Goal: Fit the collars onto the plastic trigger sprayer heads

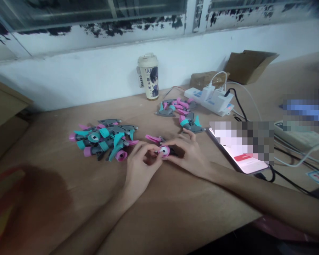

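A trigger spray head with a pink collar point(164, 151) is held between my two hands, its white inner opening with a dark centre facing me. My left hand point(141, 165) pinches the collar from the left with thumb and fingertips. From the right, my right hand point(188, 153) grips the same spray head, thumb by the collar and fingers curled over its grey body, most of which is hidden. A pink trigger point(153, 138) shows just beyond my fingers; whether it belongs to the held piece I cannot tell. Left of my hands lies a pile of grey, teal and pink spray heads point(104, 140).
Behind my right hand lies a second group of spray heads point(184, 112). A lidded cup point(151, 79) stands by the wall. A power strip point(211, 101) with cables, a lit phone point(240, 152) and an open cardboard box point(248, 65) are to the right.
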`<state>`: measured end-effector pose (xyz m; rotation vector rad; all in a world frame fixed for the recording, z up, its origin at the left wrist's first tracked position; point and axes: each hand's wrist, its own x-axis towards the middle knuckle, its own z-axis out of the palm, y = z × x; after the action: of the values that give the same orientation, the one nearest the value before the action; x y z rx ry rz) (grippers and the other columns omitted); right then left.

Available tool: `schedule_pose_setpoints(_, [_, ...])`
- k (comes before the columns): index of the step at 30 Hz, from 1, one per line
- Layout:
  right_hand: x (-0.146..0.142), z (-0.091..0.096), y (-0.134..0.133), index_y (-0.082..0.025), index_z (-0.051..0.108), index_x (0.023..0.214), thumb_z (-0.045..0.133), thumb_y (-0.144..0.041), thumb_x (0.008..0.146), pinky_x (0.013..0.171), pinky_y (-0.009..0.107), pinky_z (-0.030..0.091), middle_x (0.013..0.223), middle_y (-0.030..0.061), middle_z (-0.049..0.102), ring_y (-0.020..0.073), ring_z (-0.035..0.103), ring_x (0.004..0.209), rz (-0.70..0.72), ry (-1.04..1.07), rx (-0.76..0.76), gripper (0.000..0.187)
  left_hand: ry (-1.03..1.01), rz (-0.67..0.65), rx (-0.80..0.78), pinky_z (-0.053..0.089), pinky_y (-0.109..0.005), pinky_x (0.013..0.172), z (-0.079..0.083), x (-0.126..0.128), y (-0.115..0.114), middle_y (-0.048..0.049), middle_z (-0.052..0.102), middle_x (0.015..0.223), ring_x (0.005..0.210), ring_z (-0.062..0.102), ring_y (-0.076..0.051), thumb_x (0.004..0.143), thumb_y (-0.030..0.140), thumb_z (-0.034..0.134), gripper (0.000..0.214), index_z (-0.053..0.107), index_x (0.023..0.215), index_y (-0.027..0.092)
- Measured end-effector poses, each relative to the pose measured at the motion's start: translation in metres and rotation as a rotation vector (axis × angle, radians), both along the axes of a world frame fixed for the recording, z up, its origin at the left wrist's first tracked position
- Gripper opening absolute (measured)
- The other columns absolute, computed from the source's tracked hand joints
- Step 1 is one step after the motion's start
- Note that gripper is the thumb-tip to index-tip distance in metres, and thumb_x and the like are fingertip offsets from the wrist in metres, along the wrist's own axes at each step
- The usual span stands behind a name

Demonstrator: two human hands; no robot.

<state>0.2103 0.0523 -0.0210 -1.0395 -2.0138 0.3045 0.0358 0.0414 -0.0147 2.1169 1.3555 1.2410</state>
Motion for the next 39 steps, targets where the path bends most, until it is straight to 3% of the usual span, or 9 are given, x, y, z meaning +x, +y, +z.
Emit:
schedule_pose_setpoints(5, [-0.0002,-0.0004,-0.0014,-0.024,0.063,0.088,0.067,-0.035,0.077,0.100,0.040,0.022,0.089,-0.0033,0.071,0.0159,0.061,0.089,-0.021,-0.002,0.035,0.016,0.058,-0.003,0.018,0.048,-0.019,0.053,0.0021,0.0019,-0.0013,-0.0005,0.056,0.079,0.066,0.055,-0.010,0.074,0.013,0.062,0.009,0.064,0.080,0.019])
schedule_pose_setpoints(15, [0.0018,-0.0021,-0.0034,-0.023,0.064,0.089,0.062,-0.030,0.080,0.103,0.040,0.019,0.081,-0.0028,0.069,0.0148,0.060,0.083,-0.027,-0.073,0.139,0.011,0.113,-0.023,-0.006,0.046,-0.020,0.055,0.0020,0.0041,-0.0016,0.0008,0.056,0.072,0.061,0.054,-0.009,0.075,0.017,0.061,0.004,0.064,0.075,0.019])
schedule_pose_setpoints(25, [0.0009,-0.0051,-0.0013,-0.024,0.063,0.090,0.061,-0.033,0.081,0.102,0.041,0.021,0.083,-0.0022,0.069,0.0163,0.060,0.086,-0.050,-0.113,0.131,0.013,0.226,-0.050,-0.074,0.042,-0.023,0.060,0.0034,0.0031,-0.0002,0.0011,0.054,0.071,0.066,0.053,-0.012,0.081,0.019,0.056,0.008,0.058,0.074,0.018])
schedule_pose_setpoints(31, [-0.0004,-0.0014,-0.0018,-0.024,0.062,0.088,0.063,-0.035,0.080,0.102,0.040,0.021,0.086,-0.0022,0.070,0.0157,0.061,0.086,-0.047,-0.063,0.108,0.014,0.137,-0.112,-0.031,0.044,-0.020,0.060,0.0070,0.0035,-0.0049,-0.0014,0.056,0.088,0.076,0.055,-0.012,0.083,0.016,0.054,0.007,0.059,0.086,0.019])
schedule_pose_setpoints(39, [-0.0011,-0.0037,-0.0007,-0.025,0.063,0.088,0.063,-0.035,0.080,0.102,0.040,0.021,0.086,-0.0025,0.070,0.0167,0.061,0.088,-0.063,-0.096,0.097,0.012,0.184,-0.063,-0.063,0.044,-0.025,0.063,0.0028,0.0010,-0.0006,-0.0006,0.056,0.078,0.072,0.054,-0.014,0.082,0.020,0.056,0.008,0.059,0.075,0.018])
